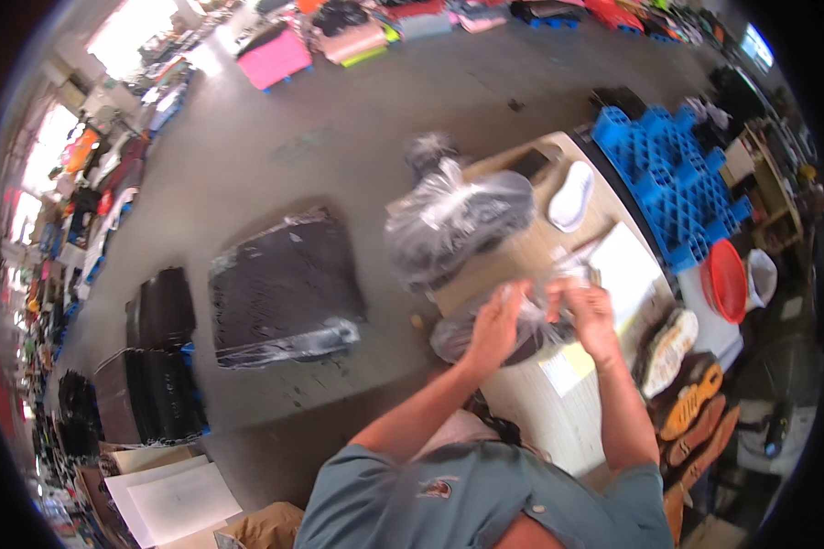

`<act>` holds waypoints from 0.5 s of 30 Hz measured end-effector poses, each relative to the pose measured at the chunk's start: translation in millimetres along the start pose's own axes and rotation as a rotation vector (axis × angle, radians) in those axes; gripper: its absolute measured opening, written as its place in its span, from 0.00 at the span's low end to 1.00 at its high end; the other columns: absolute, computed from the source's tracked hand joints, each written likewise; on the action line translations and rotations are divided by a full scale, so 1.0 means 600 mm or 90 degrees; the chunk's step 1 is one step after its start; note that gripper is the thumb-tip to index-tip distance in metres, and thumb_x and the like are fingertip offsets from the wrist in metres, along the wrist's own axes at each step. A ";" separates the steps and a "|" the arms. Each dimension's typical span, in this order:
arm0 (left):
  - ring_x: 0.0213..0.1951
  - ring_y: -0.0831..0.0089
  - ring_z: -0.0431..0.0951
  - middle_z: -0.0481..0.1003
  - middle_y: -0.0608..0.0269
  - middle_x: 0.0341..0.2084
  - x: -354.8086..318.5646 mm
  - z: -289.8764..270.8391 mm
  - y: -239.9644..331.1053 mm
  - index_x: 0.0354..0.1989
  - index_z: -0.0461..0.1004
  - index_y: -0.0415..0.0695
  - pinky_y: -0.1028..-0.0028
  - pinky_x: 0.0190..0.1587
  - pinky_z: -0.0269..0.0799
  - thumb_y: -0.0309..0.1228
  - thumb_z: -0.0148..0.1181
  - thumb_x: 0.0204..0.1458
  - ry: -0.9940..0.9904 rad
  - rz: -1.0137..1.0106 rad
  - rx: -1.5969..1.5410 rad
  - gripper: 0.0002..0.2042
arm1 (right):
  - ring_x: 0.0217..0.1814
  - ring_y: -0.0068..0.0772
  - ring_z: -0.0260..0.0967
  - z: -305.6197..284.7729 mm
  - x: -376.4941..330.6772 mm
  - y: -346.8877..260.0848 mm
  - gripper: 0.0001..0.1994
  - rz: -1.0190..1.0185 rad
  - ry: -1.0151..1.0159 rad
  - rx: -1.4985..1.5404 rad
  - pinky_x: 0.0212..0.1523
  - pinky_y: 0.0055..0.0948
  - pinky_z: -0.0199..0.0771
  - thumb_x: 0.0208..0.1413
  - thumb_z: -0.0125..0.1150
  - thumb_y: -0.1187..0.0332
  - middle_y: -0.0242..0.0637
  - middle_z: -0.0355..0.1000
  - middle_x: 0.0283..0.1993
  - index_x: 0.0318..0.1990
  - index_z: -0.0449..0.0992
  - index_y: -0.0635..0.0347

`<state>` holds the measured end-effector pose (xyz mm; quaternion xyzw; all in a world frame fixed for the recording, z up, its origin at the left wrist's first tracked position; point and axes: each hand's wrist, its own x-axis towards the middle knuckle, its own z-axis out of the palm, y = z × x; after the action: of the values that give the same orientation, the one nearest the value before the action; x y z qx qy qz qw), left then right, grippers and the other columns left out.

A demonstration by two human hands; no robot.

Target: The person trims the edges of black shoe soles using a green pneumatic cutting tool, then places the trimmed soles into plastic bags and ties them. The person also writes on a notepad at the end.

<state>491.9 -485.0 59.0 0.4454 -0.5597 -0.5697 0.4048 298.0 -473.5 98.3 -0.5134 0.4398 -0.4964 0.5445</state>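
On the table in front of me lies a clear plastic bag [453, 340] with dark contents that I cannot make out. My left hand [496, 322] closes on the bag's bunched plastic, its fingers pointing up and away. Opposite it, my right hand [586, 316] has bent fingers gripping the plastic at the bag's gathered end. Motion smears both sets of fingertips. Just beyond sits a larger tied plastic bag [462, 220] of dark things, its gathered neck on top. A white shoe sole [571, 197] rests at the table's far right.
White paper [624, 270] and a yellowish sheet [568, 368] lie on the table [540, 430]. A blue plastic pallet [664, 178], a red basin [725, 282] and brown soles [696, 430] are at the right. A plastic-wrapped dark stack [284, 288] stands on the floor to the left.
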 end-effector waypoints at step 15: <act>0.62 0.49 0.75 0.75 0.43 0.61 0.026 -0.157 -0.059 0.61 0.76 0.34 0.57 0.67 0.68 0.30 0.69 0.59 0.343 0.287 0.255 0.22 | 0.28 0.16 0.63 0.029 -0.026 0.034 0.18 0.188 0.124 -0.306 0.28 0.24 0.62 0.74 0.57 0.57 0.24 0.68 0.24 0.32 0.79 0.59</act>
<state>579.2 -524.4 25.2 0.5145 -0.6173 -0.2094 0.5571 315.1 -456.3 79.2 -0.5082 0.6648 -0.3406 0.4287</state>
